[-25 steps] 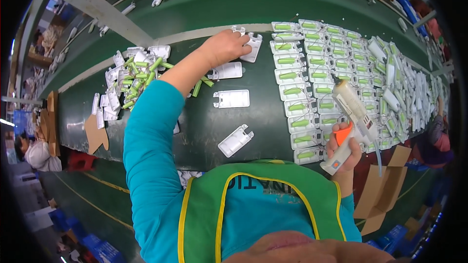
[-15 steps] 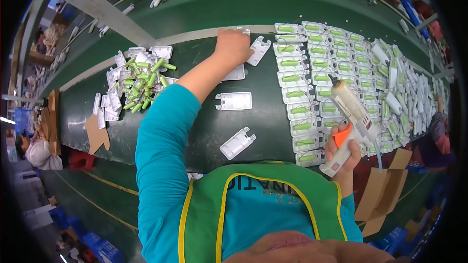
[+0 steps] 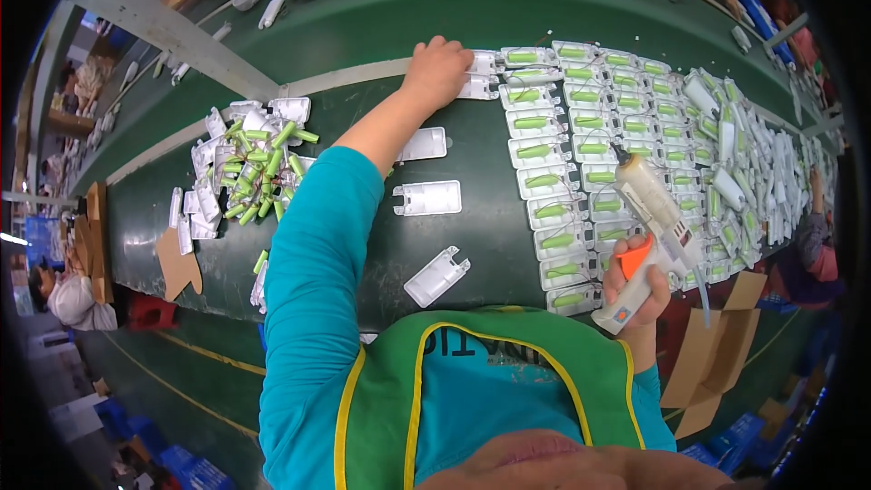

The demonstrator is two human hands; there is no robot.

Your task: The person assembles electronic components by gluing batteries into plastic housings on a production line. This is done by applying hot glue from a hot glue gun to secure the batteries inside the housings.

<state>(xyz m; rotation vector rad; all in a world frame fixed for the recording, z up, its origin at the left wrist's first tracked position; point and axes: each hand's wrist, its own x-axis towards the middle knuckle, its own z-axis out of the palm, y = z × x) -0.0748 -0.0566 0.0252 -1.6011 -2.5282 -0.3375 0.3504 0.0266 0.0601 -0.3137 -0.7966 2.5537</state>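
**Left hand reaches the far trays; glue gun waits at the near edge**

At the far left of the green worktop (image 3: 490, 0) lies a loose heap of green cylindrical cells (image 3: 263, 168) mixed with white plastic shells, with a scrap of brown cardboard (image 3: 177, 263) near the front edge. Three empty white shells (image 3: 428, 198) lie apart in the middle.

Over the last second the left hand (image 3: 437, 71) has slid further from the body and to the right, off the middle shells, and now lies on a white shell (image 3: 478, 75) at the upper left corner of the filled rows. Its fingers are curled down over the piece; whether they pinch it cannot be told. The move suggests the hand is now working at the edge of the rows.

To the right, rows of white trays each holding a green cell (image 3: 581, 141) run toward the rim. The right hand (image 3: 637, 289) has hardly moved: fingers wrapped around a white glue gun (image 3: 655, 218) with an orange trigger, nozzle pointing away over the trays. Folded brown cartons (image 3: 717, 345) stand below the worktop's right edge.
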